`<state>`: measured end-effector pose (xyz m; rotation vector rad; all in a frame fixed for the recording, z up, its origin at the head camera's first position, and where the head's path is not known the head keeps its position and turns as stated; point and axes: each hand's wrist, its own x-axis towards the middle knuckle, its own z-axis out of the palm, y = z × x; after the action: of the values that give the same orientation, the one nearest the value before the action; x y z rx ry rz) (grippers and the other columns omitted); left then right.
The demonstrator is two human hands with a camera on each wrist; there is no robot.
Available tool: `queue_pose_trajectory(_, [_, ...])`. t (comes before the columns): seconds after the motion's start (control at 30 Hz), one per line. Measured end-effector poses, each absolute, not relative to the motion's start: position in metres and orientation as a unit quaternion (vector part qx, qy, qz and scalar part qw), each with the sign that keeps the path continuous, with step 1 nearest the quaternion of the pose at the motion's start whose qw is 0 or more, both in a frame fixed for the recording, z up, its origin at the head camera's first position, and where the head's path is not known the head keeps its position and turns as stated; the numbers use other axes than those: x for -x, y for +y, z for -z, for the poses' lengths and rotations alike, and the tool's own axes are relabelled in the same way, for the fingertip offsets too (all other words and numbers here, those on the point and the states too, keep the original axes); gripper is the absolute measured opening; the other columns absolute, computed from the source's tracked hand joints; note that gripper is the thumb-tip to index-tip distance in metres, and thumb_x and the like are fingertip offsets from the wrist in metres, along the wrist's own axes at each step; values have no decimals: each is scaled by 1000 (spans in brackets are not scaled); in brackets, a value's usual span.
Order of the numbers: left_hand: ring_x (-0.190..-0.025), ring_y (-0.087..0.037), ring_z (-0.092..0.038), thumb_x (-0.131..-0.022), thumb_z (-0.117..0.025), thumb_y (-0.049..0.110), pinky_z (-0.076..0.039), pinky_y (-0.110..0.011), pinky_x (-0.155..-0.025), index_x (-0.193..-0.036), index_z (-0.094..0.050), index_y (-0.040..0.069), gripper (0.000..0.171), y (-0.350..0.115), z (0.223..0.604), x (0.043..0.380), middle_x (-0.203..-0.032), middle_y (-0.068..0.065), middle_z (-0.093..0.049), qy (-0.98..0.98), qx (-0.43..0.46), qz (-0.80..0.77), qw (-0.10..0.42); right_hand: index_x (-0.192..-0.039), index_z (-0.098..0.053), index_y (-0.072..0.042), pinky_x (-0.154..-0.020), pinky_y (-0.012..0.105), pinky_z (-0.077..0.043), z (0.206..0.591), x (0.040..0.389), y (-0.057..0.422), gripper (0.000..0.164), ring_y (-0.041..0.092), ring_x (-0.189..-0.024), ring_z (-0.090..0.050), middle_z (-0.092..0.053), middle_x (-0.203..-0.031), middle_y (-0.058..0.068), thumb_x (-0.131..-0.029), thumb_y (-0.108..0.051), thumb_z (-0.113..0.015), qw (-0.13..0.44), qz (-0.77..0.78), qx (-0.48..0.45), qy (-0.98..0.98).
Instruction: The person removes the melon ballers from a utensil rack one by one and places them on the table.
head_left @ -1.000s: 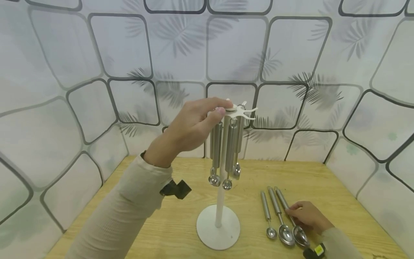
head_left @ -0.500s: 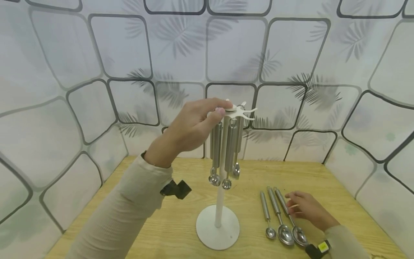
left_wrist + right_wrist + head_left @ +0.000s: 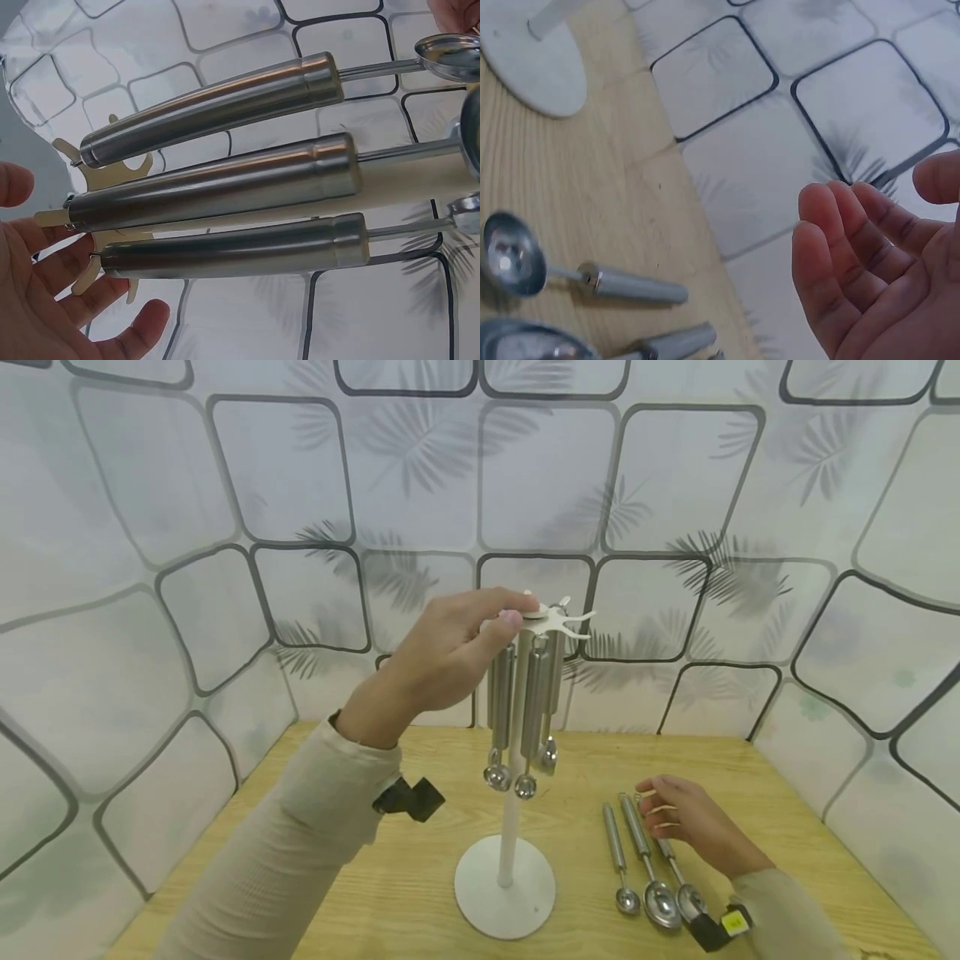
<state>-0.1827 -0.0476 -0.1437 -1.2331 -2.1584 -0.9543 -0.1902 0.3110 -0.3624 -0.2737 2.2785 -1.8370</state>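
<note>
My left hand (image 3: pixel 450 652) holds the top of a white hanging rack (image 3: pixel 558 622), thumb and index finger at its centre knob. Several steel scoops (image 3: pixel 535 702) hang from the hooks, small bowls down; in the left wrist view their thick handles (image 3: pixel 217 184) cross beside my fingers. My right hand (image 3: pixel 693 827), fingers loosely bent and holding nothing, hovers over the handle end of the rightmost of three loose scoops. These are a small round scoop (image 3: pixel 627 900), a larger middle one (image 3: pixel 662 906) and the right one (image 3: pixel 688 900), partly hidden by the hand.
The rack's round white base (image 3: pixel 480 902) stands on the wooden table (image 3: pixel 397 893), left of the loose scoops. Patterned cloth walls (image 3: pixel 420 468) close off the back and both sides. Black wrist straps (image 3: pixel 408 799) sit over the sleeves.
My right hand has let go of the rightmost loose scoop, lifted, and moved up and left over its handle end. The left hand has stayed on the rack top.
</note>
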Motion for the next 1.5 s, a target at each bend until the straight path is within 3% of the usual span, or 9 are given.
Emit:
queue_pose_trajectory(0.37, [-116, -19, -56, -98, -41, 17, -43, -36, -96, -121, -64, 4, 35, -47, 143, 182, -128, -8, -62, -792, 441, 349, 237, -120, -49, 7, -70, 31, -55, 335, 194, 274, 46, 16, -78, -63, -59, -90, 6, -105, -36, -39, 62, 644, 111, 754])
queue_pose_trajectory(0.67, [-103, -18, -58, -97, -44, 13, -44, -34, -90, -120, -66, 6, 32, -46, 142, 180, -127, -6, -63, -798, 432, 349, 234, -112, -53, 2, -71, 31, -55, 323, 198, 252, 36, 15, -77, -64, -60, -88, 5, -105, -32, -42, 49, 661, 141, 735])
queue_pose_trajectory(0.8, [-104, -17, -58, -96, -45, 11, -44, -34, -91, -120, -66, 6, 32, -47, 143, 180, -127, -6, -63, -801, 429, 346, 233, -110, -55, 0, -71, 31, -55, 318, 200, 244, 32, 14, -76, -64, -61, -87, 4, -105, -30, -42, 54, 668, 156, 726])
queue_pose_trajectory(0.93, [-81, -17, -58, -94, -43, 9, -46, -33, -80, -119, -67, 5, 34, -46, 141, 182, -125, -7, -64, -800, 432, 337, 246, -108, -56, -2, -70, 30, -55, 311, 201, 239, 30, 15, -76, -64, -61, -87, 4, -105, -29, -42, 43, 670, 177, 720])
queue_pose_trajectory(1.07, [-59, -15, -42, -92, -41, 4, -45, -32, -71, -116, -68, 5, 36, -45, 139, 182, -120, -7, -66, -797, 435, 330, 256, -107, -57, -4, -70, 30, -55, 303, 204, 234, 29, 15, -76, -64, -61, -88, 4, -105, -29, -43, 35, 672, 199, 713])
queue_pose_trajectory(1.33, [-54, -12, -37, -90, -37, -4, -46, -30, -71, -113, -69, 3, 40, -45, 140, 187, -115, -9, -68, -778, 458, 323, 284, -106, -58, -6, -71, 30, -55, 289, 207, 220, 26, 15, -77, -64, -63, -88, 3, -104, -28, -45, 29, 680, 235, 694])
queue_pose_trajectory(1.5, [-63, -17, -50, -88, -38, -8, -47, -31, -70, -112, -69, 2, 41, -44, 141, 188, -112, -11, -69, -775, 464, 302, 306, -105, -60, -9, -72, 28, -55, 283, 209, 211, 21, 14, -80, -65, -64, -89, 2, -104, -23, -45, 25, 686, 264, 677])
